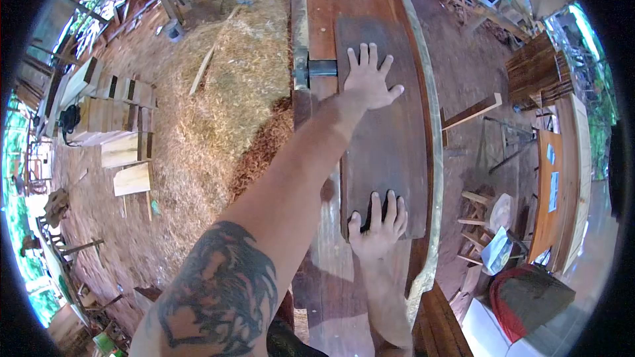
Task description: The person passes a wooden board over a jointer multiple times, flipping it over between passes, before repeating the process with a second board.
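A dark brown wooden board (383, 152) lies lengthwise on a long, narrow machine bed (324, 324). My left hand (370, 82) rests flat on the board's far half, fingers spread and thumb pointing right. At the near end of the board, my right hand (378, 228) has its fingers apart on the top face, with the palm by the end edge. Beside the board's left edge, near my left hand, sits a dark metal cylinder (323, 68) set across the bed. Whatever lies beneath the board is hidden.
A wooden rail (430, 158) runs along the bed's right side. Wood shavings (218, 92) heap on the left floor, with stacked timber (109, 116) beyond. On the right are a slanting wooden bar (473, 111), a round-topped stool (501, 213) and a red-edged dark object (529, 297).
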Available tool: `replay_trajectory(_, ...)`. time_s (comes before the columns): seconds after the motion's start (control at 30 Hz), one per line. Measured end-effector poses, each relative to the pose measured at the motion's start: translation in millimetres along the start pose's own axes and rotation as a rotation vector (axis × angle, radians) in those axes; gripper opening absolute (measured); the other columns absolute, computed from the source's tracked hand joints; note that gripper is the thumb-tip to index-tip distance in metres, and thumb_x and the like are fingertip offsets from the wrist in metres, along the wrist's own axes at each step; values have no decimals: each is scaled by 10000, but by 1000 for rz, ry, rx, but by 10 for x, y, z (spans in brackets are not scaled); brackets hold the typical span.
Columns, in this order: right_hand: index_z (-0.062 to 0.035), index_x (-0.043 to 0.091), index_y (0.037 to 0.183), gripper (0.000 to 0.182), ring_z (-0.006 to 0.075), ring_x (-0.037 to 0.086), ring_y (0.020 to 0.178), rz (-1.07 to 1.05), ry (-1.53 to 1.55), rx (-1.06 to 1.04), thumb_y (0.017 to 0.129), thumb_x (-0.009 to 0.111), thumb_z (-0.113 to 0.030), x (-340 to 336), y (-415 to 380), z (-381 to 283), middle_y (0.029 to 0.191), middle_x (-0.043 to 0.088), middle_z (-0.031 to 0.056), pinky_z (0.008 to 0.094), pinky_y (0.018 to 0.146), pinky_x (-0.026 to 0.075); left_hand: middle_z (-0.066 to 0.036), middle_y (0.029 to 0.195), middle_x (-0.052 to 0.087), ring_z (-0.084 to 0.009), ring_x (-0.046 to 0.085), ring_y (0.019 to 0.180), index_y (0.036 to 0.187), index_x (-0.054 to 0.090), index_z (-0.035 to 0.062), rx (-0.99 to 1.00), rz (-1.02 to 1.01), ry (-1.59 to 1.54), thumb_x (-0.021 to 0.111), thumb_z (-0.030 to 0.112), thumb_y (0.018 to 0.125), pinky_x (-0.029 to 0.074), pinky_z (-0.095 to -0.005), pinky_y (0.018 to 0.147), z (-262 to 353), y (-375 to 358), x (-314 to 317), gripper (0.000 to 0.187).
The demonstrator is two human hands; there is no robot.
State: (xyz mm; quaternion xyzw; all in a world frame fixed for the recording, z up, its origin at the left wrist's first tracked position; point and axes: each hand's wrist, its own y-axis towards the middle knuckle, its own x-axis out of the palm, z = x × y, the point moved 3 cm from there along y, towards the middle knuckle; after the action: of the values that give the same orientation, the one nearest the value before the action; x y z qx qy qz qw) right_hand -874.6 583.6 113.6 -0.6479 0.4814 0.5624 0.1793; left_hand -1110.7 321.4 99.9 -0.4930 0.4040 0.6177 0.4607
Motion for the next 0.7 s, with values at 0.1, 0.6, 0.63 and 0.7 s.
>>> replay_trajectory(0.1, -150, 641, 1409, 612, 490, 456, 1397, -7, -5, 3, 859, 677, -413, 131, 282, -27, 1501, 538, 220, 656, 1156, 308, -325, 1714, 143, -499, 79, 1603, 1681, 274, 126, 2, 11, 12, 383, 733, 1004, 34, -699, 1260, -154, 272, -2, 915)
replay_trajectory(0.6, -145, 644, 1421, 640, 475, 445, 1402, -14, -55, 10, 907, 669, -525, 865, 2073, -293, 1513, 527, 221, 647, 1157, 305, -312, 1697, 208, -493, 146, 1588, 1669, 322, 146, -3, 102, 97, 380, 745, 1003, 91, -716, 1246, -1105, 2013, 63, 897)
replay_trajectory(0.63, -139, 643, 1430, 655, 476, 446, 1401, -12, -64, 7, 912, 669, -540, 902, 2192, -324, 1509, 531, 227, 644, 1159, 311, -311, 1697, 211, -493, 149, 1587, 1668, 325, 148, -3, 103, 101, 380, 746, 1003, 93, -716, 1246, -1166, 2126, 70, 896)
replay_trajectory(0.7, -158, 639, 1432, 679, 472, 450, 1397, -8, -67, 10, 918, 661, -600, 1011, 2421, -351, 1519, 521, 220, 645, 1154, 304, -308, 1697, 214, -489, 150, 1588, 1666, 333, 150, -4, 126, 97, 381, 746, 1003, 96, -716, 1245, -1291, 2355, 83, 893)
